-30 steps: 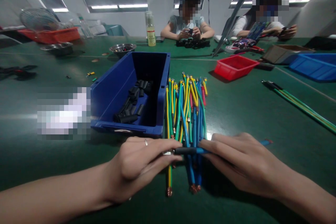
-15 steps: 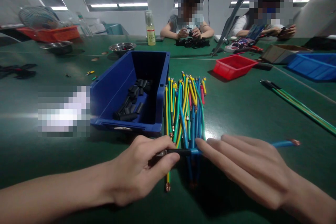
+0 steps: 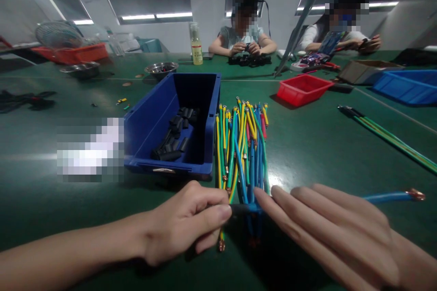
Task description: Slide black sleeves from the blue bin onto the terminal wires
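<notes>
A blue cable (image 3: 389, 198) runs crosswise in front of me, its bare copper end (image 3: 415, 194) sticking out at the right. Pinched between the thumb and index finger of my left hand (image 3: 191, 225) is a black sleeve (image 3: 241, 209) on the cable's left part; the tip beyond is hidden in the hand. My right hand (image 3: 327, 232) grips the blue cable with long, nearly straight fingers, its thumb out of sight. Beneath and beyond the hands lies a bundle of yellow-green, blue and red cables (image 3: 233, 154) with metal lugs or copper ends.
Left of the bundle stands a dark blue bin (image 3: 143, 120) with black sleeves (image 3: 174, 134). A red tray (image 3: 303, 90), blue tray (image 3: 406, 87) and green-yellow cables (image 3: 385, 135) are to the right. Across the table are metal bowls (image 3: 161, 68), a bottle (image 3: 195, 47) and two people.
My right hand has shifted right and slightly down, and the cable's copper end reaches farther right. My left fingers now cover the metal tip that showed. The whole view has tilted slightly.
</notes>
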A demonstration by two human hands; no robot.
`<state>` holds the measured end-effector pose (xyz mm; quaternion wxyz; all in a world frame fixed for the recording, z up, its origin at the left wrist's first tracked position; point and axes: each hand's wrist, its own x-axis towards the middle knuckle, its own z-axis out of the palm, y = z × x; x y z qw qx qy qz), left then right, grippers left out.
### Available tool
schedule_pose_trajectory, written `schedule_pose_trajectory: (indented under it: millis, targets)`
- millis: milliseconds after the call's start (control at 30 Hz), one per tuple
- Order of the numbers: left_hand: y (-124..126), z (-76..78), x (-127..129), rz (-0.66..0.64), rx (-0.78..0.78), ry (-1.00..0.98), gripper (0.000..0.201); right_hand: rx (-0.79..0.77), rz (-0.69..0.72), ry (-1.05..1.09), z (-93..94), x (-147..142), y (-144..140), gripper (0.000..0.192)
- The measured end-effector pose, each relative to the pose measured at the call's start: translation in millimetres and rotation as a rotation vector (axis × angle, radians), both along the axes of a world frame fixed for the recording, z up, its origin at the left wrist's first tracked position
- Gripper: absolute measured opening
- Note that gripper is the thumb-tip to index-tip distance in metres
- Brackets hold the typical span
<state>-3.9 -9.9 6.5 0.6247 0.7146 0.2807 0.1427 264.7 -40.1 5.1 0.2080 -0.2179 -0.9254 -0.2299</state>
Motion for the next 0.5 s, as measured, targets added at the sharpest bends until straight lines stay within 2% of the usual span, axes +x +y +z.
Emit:
schedule_pose_trajectory:
  millis: [133, 267, 400, 500]
  targets:
    - [1.2, -6.5, -3.2, 0.016, 0.150, -0.016, 0.052, -0.014, 0.067, 0.105, -4.9, -2.4, 10.2, 0.038]
    - [-0.3, -9.3, -3.5, 0.046, 0.427, -0.053, 0.044, -0.020, 0.039, 0.223, -4.0, 0.7, 19.6, 0.023]
    - [0.7, -11.0, 1.8, 0.046, 0.699, -0.071, 0.036, -0.058, 0.038, 0.191, 5.4, 2.4, 25.4, 0.002]
    - [0.8, -11.5, -0.9, 0.110, 0.926, -0.063, 0.036, -0.114, 0.041, 0.152, 9.6, 3.1, 29.1, 0.013]
